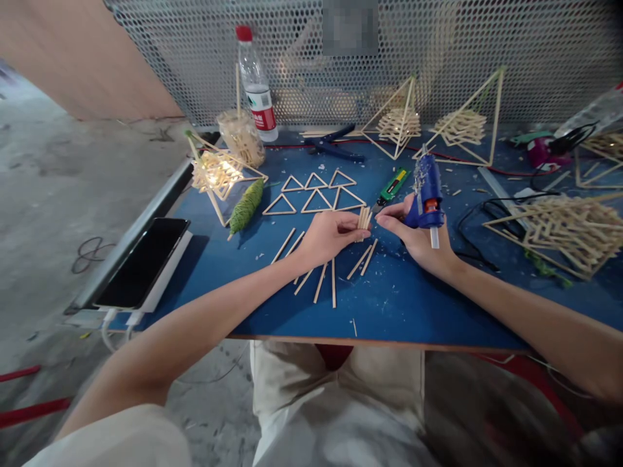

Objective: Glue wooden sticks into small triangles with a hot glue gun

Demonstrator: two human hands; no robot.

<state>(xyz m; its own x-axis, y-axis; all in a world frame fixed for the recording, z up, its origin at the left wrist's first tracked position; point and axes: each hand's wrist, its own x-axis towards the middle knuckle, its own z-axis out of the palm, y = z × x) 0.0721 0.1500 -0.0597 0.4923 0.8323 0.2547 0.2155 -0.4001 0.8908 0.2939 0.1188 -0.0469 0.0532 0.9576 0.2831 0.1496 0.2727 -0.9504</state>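
My left hand [331, 237] pinches a small bundle of thin wooden sticks [363, 224] above the blue table [403, 305]. My right hand [418, 237] is wrapped around a blue hot glue gun [428, 185], whose nozzle points away from me and whose clear glue stick pokes out at the back. The right thumb and forefinger come close to the bundle's end; whether they touch it I cannot tell. Several loose sticks [333, 283] lie fanned below the left hand. Beyond it, wooden stick triangles [318, 201] rest in two rows. A green utility knife [394, 185] lies between the hands.
A phone [146, 263] on a white block sits at the left edge. Green yarn [247, 206], a jar of sticks [242, 139], a water bottle [257, 91] and blue pliers [335, 144] stand or lie behind. Stick frames [574, 233] and cables [467, 227] occupy the right; perforated metal [292, 65] rises behind.
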